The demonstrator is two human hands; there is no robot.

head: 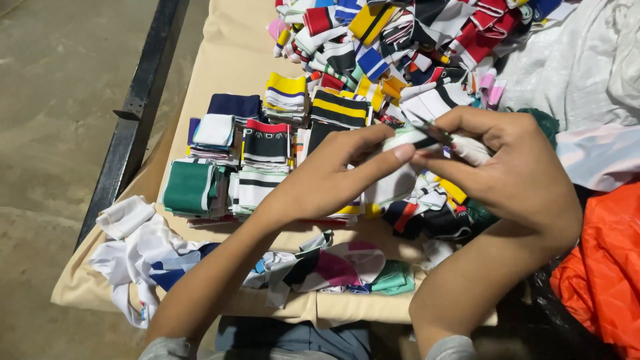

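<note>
My left hand (333,175) pinches a small white fabric piece (400,181) between thumb and fingers. My right hand (513,173) grips small scissors (432,131), whose dark blades rest at the top edge of that white piece. Both hands hover over a beige-covered table (220,60). Beneath them lie neat stacks of folded striped fabric collars (267,143) in green, white, black, yellow and navy. A loose heap of mixed coloured collars (407,40) fills the far end.
Scrap fabric bits (340,267) and a crumpled white cloth (137,247) lie near the front edge. An orange bag (600,267) and white sack (587,67) sit on the right. A black metal bar (140,100) runs along the table's left, over concrete floor.
</note>
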